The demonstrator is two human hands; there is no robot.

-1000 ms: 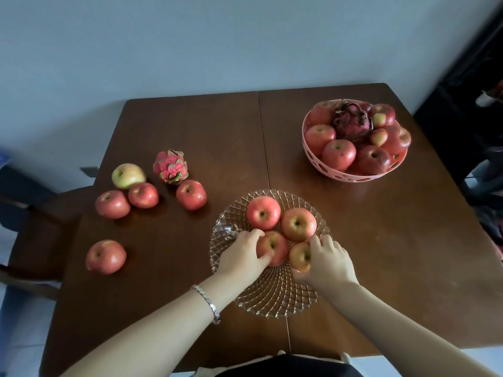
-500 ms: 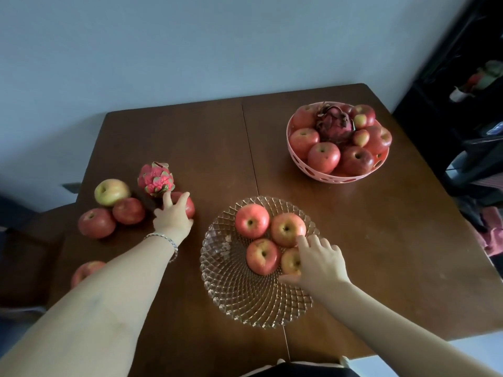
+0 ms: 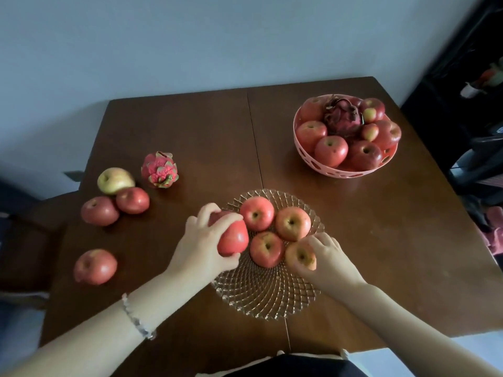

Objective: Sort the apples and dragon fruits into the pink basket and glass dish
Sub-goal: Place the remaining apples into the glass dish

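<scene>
While both hands sit over the near half, the brown worktop (image 3: pixel 190 126) carries everything, seam running down its middle. Glass dish (image 3: pixel 261 300) is front centre, holding three apples set down in its far half: one at the back (image 3: pixel 256 213), one to its right (image 3: pixel 293 223), one nearer (image 3: pixel 266 249). Pink basket (image 3: pixel 345 171) is far right, piled with red apples around a dark dragon fruit (image 3: pixel 341 117); exact apple count unclear.

Left hand (image 3: pixel 201 246): grip closed around a red apple (image 3: pixel 233 239), at the dish's left rim, next to the back apple; whether it touches the glass is unclear. Right hand (image 3: pixel 329 257): fingers wrapped over a smaller yellow-red apple (image 3: pixel 300 255) in the dish's right part, beside the nearer apple. Bracelet (image 3: pixel 137 318) on left wrist.

Loose on the worktop, left side: second dragon fruit (image 3: pixel 159 170), pink-green, standing alone; yellow-green apple (image 3: pixel 115 180) with two red apples (image 3: pixel 132 200) (image 3: pixel 100 210) touching in a cluster; one more red apple (image 3: pixel 95 266) apart, near the left edge.
</scene>
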